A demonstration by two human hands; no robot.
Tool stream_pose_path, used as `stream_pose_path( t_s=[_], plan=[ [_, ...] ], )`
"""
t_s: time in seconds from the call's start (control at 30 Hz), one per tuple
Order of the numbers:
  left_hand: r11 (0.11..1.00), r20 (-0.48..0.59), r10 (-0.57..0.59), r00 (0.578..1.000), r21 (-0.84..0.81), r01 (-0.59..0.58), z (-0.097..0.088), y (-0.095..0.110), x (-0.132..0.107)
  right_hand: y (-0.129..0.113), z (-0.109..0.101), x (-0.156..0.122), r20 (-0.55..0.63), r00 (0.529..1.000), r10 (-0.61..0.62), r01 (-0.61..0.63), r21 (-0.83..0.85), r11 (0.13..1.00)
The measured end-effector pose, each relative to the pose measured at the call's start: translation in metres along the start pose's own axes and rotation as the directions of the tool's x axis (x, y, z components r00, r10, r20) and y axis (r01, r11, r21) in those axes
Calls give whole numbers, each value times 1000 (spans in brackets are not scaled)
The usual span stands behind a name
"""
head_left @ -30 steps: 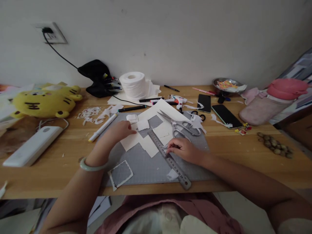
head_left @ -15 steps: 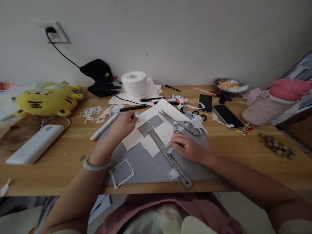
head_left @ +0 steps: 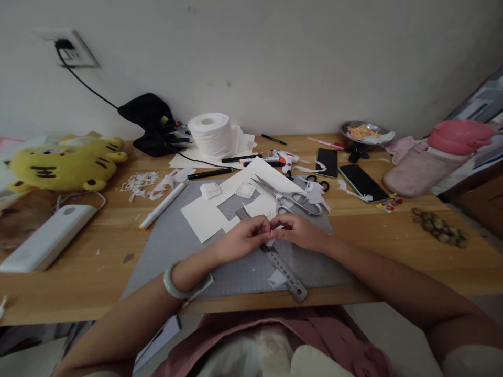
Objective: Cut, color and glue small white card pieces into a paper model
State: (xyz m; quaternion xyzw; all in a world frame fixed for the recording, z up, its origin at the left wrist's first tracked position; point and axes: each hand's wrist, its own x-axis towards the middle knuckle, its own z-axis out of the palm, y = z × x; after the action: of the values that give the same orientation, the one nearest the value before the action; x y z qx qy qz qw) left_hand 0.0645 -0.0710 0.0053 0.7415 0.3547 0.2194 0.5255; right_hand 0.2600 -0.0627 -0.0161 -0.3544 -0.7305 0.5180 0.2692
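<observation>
My left hand [head_left: 247, 236] and my right hand [head_left: 301, 233] meet fingertip to fingertip above the steel ruler [head_left: 285, 272]. Both are closed in a pinch on a small white scrap [head_left: 271, 242], mostly hidden by the fingers. Behind them lies cream card [head_left: 200, 214] with square cut-outs, on a grey cutting mat [head_left: 157, 256]. Open-bladed scissors [head_left: 288, 199] rest on the card, just beyond my right hand. A folded white wad [head_left: 211, 190] and a white square with dark marks along its edges [head_left: 245, 189] sit farther back. My left forearm partly covers a cut paper frame [head_left: 204, 285].
A tissue roll [head_left: 210, 137], pens [head_left: 210, 174] and a glue gun [head_left: 286, 158] stand or lie at the back. Two phones [head_left: 363, 183], a metal bowl [head_left: 363, 133] and a pink bottle [head_left: 432, 162] are to the right. A plush toy [head_left: 66, 162], marker [head_left: 163, 205] and power bank [head_left: 49, 238] are leftward.
My left hand has come down and right from the back of the card to meet my right hand. The white wad now lies where it was. The view has shifted slightly.
</observation>
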Motion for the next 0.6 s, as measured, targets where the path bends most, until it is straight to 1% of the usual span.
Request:
stream_pose_path(
  t_s=[0.17, 0.3, 0.4, 0.5, 0.6],
  plan=[
    [984, -51, -87, 995, -160, 77, -1, -4, 3, 2, -6, 3, -17, 999, 33, -32, 75, 997],
    [969, -69, -109, 992, -231, 91, -3, -12, 6, 0, -6, 5, -104, 984, 147, -121, 220, 968],
    [960, -89, -122, 988, -264, 95, -5, -17, 8, 0, -4, 7, -166, 962, 216, -152, 331, 931],
    [946, -105, -129, 986, -311, 90, -5, -18, 9, 2, -3, 8, -175, 951, 255, -168, 401, 901],
    [942, -103, -129, 986, -324, 89, -4, -18, 9, 3, -3, 9, -147, 955, 258, -177, 415, 893]
  ],
)
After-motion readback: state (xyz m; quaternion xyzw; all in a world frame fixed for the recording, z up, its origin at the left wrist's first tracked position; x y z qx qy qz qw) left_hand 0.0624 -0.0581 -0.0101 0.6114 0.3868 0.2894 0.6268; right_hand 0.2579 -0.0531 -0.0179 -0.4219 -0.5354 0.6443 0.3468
